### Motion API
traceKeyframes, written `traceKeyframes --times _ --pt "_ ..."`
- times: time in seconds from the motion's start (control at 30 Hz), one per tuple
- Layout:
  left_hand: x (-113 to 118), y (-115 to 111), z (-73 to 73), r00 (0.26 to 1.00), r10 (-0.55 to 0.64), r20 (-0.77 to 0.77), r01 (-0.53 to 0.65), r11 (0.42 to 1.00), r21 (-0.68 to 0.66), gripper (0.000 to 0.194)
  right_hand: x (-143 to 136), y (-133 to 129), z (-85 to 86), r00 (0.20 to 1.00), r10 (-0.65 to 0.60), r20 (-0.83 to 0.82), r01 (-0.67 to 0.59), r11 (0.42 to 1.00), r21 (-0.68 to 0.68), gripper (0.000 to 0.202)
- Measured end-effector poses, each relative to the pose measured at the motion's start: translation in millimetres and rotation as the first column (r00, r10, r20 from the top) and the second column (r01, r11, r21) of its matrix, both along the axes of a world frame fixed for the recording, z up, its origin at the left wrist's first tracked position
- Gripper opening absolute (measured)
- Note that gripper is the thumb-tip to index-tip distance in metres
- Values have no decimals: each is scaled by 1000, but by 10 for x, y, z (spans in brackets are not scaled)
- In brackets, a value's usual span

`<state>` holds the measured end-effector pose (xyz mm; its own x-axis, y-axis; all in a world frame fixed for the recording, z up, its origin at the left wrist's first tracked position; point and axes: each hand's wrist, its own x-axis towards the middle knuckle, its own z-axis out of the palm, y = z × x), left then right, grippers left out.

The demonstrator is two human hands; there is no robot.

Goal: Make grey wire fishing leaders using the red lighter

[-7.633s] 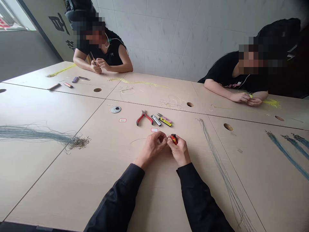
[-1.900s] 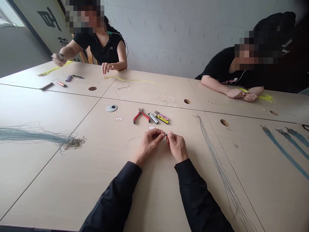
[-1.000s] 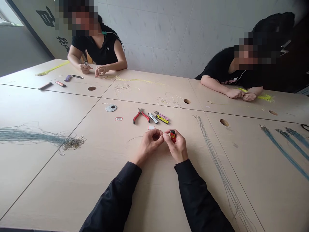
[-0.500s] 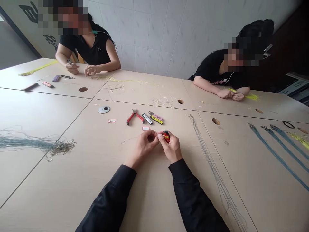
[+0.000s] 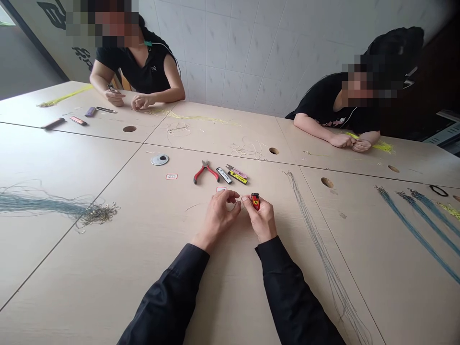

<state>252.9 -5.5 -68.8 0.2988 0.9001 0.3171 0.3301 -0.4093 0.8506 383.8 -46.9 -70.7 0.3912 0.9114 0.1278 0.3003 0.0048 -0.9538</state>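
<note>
My right hand (image 5: 263, 218) is wrapped round a red lighter (image 5: 255, 201) with a black top and a yellow badge. Its thumb and index fingertips meet close to the end of a thin cord. My left hand (image 5: 217, 215) is curled beside it, a small gap between thumb and index finger. The thin cord (image 5: 196, 206) trails out to the left of that hand and seems to run through its fingers. Exactly where the fingers grip it is hidden. Beyond my hands lie red-handled pliers (image 5: 206, 171), a white-and-black lighter (image 5: 224, 176), a yellow lighter (image 5: 237, 178) and small pink snips (image 5: 236, 171).
A grey-blue cord bundle with metal clasps (image 5: 98, 214) lies left. Loose grey cords (image 5: 312, 230) stretch along my right, with blue cord bundles (image 5: 413, 230) farther out. Two people sit across the table, their hands on yellow cords. A grey disc (image 5: 159, 159) and table holes (image 5: 327, 182) show.
The view has shifted slightly. My left thumb and index finger have come apart, and my two hands are a little farther from each other. The lighter in my right hand stands more upright.
</note>
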Motion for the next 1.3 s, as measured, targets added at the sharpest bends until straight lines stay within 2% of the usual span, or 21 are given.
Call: traceKeyframes --times 0.17,0.27,0.4,0.67,0.97,1.3 --pt "-11 -13 24 999 23 -32 -20 996 83 11 12 3 -34 999 -14 -53 13 1000 -21 36" --pt "-17 -18 49 999 -12 -34 14 997 71 1 4 -1 -27 997 12 -75 -13 1000 -22 37" --pt "-17 -21 75 1000 -24 4 24 999 33 7 1 5 -42 996 23 -88 -23 1000 -3 36" --pt "-5 5 -10 998 -56 -4 56 997 54 5 19 3 -67 997 20 -81 -22 999 -28 36" --pt "-13 -4 8 999 -45 30 44 999 31 4 -5 2 -29 996 52 -66 -52 999 0 36" --pt "-8 51 -64 997 -48 57 48 999 0 8 -9 11 -35 998 42 -40 -41 999 15 37"
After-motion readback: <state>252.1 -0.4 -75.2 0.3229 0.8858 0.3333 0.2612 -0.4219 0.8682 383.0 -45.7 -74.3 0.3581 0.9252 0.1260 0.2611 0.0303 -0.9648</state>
